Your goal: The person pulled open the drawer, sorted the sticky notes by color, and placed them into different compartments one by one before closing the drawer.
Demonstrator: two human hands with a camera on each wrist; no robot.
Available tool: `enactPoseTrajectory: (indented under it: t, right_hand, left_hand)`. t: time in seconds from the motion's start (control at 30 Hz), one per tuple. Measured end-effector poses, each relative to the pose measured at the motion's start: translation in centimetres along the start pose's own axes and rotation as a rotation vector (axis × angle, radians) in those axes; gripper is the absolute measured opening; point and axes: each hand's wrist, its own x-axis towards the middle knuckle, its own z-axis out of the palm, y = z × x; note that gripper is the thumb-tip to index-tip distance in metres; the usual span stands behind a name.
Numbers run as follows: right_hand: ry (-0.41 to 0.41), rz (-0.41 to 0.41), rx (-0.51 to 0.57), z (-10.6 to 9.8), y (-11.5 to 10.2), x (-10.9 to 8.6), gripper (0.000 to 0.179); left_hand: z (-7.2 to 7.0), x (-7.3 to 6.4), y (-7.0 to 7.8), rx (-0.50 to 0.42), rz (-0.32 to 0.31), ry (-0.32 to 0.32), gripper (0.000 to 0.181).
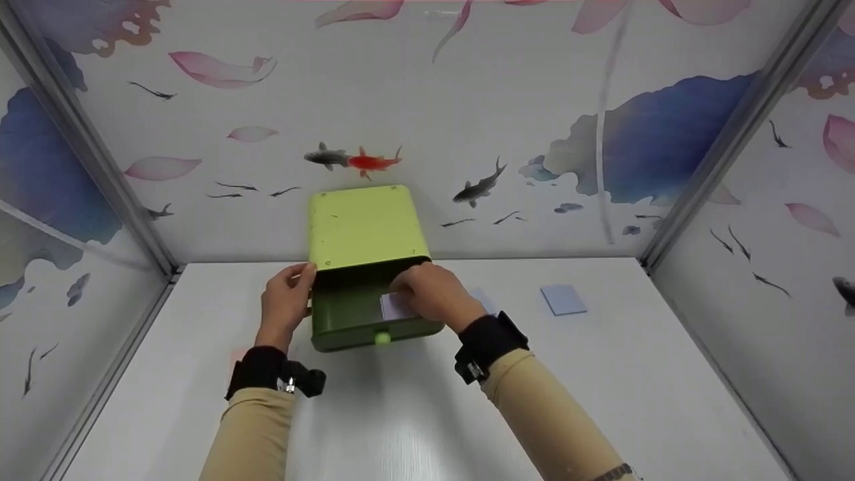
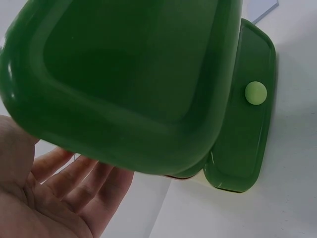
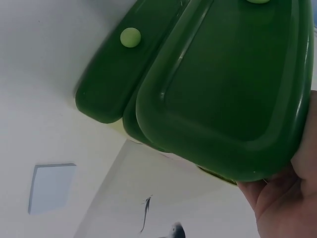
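Observation:
A small cabinet with a lime-green top stands against the back wall. Its upper dark green drawer is pulled out and has a light green knob. My left hand rests at the cabinet's left front corner, its fingers stretched along the side in the left wrist view. Reaching in over the drawer's right side, my right hand pinches a pale lilac pad of paper. Those fingertips are mostly hidden by the hand and the drawer wall.
The lower drawer, with its own knob, is closed. A pale blue square pad lies on the white table to the right. Another pale pad shows behind my right wrist, and a pinkish piece beside my left wrist.

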Motion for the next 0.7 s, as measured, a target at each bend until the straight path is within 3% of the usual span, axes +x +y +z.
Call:
enactPoseTrajectory:
  t: [0.23, 0.47, 0.57, 0.7]
  right_hand:
    - [0.065, -0.032, 0.083, -0.3, 1.2, -0.8, 0.018]
    - [0.191, -0.088, 0.157, -1.0, 3.1, -2.2, 0.017]
    - [0.273, -0.064, 0.197, -1.3, 4.2, -2.9, 0.017]
    - [0.352, 0.034, 0.251, -1.1, 6.0, -4.0, 0.014]
  left_hand:
    - [0.0, 0.0, 0.0, -0.002, -0.004, -0.004, 0.058]
    - [-0.2, -0.1, -0.1, 0.008, -0.002, -0.002, 0.058]
    - [-0.2, -0.1, -0.1, 0.017, 0.004, 0.001, 0.058]
    - [-0.1, 0.1, -0.2, 0.024, 0.011, 0.003, 0.058]
